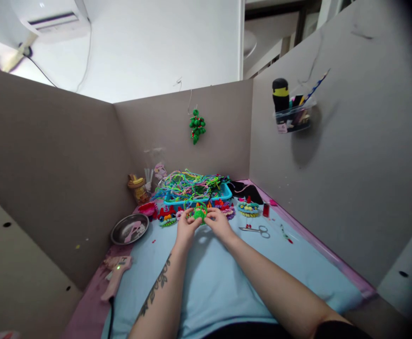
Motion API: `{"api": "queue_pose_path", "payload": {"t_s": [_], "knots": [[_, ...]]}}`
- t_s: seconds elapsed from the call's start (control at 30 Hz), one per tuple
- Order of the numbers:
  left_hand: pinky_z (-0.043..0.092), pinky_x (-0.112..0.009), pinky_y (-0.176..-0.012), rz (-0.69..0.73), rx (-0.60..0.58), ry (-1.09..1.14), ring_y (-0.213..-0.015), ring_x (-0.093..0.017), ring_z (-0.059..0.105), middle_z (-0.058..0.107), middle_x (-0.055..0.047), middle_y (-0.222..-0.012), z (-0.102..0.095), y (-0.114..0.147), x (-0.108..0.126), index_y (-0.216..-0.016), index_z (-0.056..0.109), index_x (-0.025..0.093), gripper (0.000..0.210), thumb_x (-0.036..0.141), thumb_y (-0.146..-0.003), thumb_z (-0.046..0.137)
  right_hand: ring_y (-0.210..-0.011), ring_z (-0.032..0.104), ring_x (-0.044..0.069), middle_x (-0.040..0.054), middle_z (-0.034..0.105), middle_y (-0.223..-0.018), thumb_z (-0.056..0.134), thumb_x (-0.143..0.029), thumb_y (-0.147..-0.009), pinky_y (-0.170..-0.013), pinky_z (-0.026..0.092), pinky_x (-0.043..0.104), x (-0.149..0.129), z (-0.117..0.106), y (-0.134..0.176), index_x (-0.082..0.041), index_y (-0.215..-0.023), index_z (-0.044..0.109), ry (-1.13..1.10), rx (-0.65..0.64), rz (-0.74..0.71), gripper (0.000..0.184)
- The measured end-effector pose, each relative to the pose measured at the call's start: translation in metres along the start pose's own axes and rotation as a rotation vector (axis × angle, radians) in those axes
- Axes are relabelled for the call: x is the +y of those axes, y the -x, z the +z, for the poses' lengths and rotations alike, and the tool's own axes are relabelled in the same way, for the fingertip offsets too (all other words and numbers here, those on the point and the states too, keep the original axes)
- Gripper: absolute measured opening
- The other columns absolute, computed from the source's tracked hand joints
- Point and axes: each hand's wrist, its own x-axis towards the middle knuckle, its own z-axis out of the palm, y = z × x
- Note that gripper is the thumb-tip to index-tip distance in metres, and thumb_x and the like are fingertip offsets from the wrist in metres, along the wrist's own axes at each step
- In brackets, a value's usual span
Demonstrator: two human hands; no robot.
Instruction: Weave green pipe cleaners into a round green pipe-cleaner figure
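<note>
Scissors (pixel 253 230) lie near fingers (pixel 213 215) holding green piece (pixel 199 214) — tray (pixel 227 192) behind.

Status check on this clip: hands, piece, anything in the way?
Left hand and right hand both pinching green fuzzy piece. Piece held above blue cloth. Nothing visibly blocking; scissors off to the right.

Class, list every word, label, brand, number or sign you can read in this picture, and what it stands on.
No text can be read.
Pale sticker on the clear hanging container: too small and blurred.
Yellow-lidded jar: any print too blurred.
Pink corded tool: any marking too small.
</note>
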Motion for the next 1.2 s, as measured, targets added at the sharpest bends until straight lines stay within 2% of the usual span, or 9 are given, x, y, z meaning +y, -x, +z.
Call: {"api": "queue_pose_path", "payload": {"t_s": [0.3,0.43,0.57,0.7,0.8,0.93,1.03,1.2], "knots": [[0.044,-0.024,-0.058,-0.032,-0.006,0.016,-0.053,-0.011,0.056,0.055,0.006,-0.055,0.001,0.001,0.001,-0.109,0.046,0.015,0.068,0.031,-0.052,0.078,-0.093,0.055,0.021,0.007,0.056,-0.094,0.064,-0.021,-0.06,-0.089,0.039,0.033,0.004,-0.001,-0.001,-0.018,-0.057,0.065,0.01,0.023,-0.027,0.004],[0.043,-0.023,-0.055,-0.013,0.014,-0.003,-0.05,-0.01,0.055,0.051,0.008,-0.053,0.001,0.001,0.0,-0.11,0.047,0.015,0.066,0.033,-0.054,0.077,-0.088,0.054,0.02,0.0053,0.056,-0.086,0.063,-0.02,-0.059,-0.083,0.042,0.034,0.004,-0.001,-0.002,-0.019,-0.058,0.061,0.015,0.033,-0.047,0.002],[0.045,-0.024,-0.057,-0.024,-0.012,0.012,-0.052,-0.011,0.056,0.054,0.006,-0.056,0.0,0.0,-0.002,-0.112,0.046,0.015,0.068,0.032,-0.054,0.077,-0.081,0.053,0.019,0.0043,0.054,-0.088,0.065,-0.02,-0.055,-0.076,0.045,0.032,0.006,-0.003,-0.006,-0.019,-0.072,0.064,-0.042,0.028,-0.001,0.018],[0.047,-0.027,-0.061,-0.055,-0.043,0.03,-0.055,-0.012,0.058,0.057,0.004,-0.059,0.0,0.0,-0.001,-0.113,0.044,0.016,0.071,0.031,-0.053,0.079,-0.092,0.053,0.021,0.0048,0.056,-0.092,0.068,-0.019,-0.052,-0.087,0.039,0.033,0.006,-0.008,-0.009,-0.018,-0.056,0.063,-0.062,-0.045,-0.002,0.007],[0.047,-0.027,-0.061,-0.084,-0.045,0.031,-0.057,-0.013,0.06,0.059,0.003,-0.061,0.0,0.001,0.001,-0.113,0.044,0.016,0.072,0.032,-0.052,0.079,-0.093,0.054,0.022,0.0055,0.057,-0.093,0.069,-0.022,-0.053,-0.089,0.036,0.034,0.004,-0.011,-0.01,-0.018,-0.052,0.063,-0.104,-0.091,0.037,0.007],[0.045,-0.025,-0.059,-0.093,-0.03,0.027,-0.057,-0.013,0.059,0.059,0.003,-0.06,0.0,0.002,0.003,-0.11,0.044,0.017,0.07,0.033,-0.051,0.079,-0.094,0.053,0.025,0.0048,0.06,-0.075,0.066,-0.029,-0.06,-0.084,0.037,0.034,0.002,-0.012,-0.01,-0.019,-0.047,0.06,-0.155,-0.145,0.034,0.017],[0.043,-0.023,-0.056,-0.094,-0.039,0.015,-0.055,-0.012,0.058,0.058,0.004,-0.059,0.001,0.003,0.004,-0.109,0.043,0.016,0.066,0.032,-0.054,0.077,-0.09,0.054,0.025,0.0025,0.056,-0.061,0.062,-0.032,-0.064,-0.079,0.037,0.033,0.001,-0.011,-0.01,-0.019,-0.044,0.055,-0.173,-0.157,0.018,0.024],[0.039,-0.02,-0.052,-0.071,-0.099,0.002,-0.053,-0.011,0.057,0.06,0.003,-0.06,0.003,0.004,0.002,-0.106,0.045,0.016,0.063,0.032,-0.055,0.077,-0.091,0.054,0.025,0.0015,0.053,-0.059,0.061,-0.032,-0.063,-0.081,0.037,0.033,0.001,-0.009,-0.009,-0.02,-0.043,0.051,-0.157,-0.137,0.024,0.025]]}}
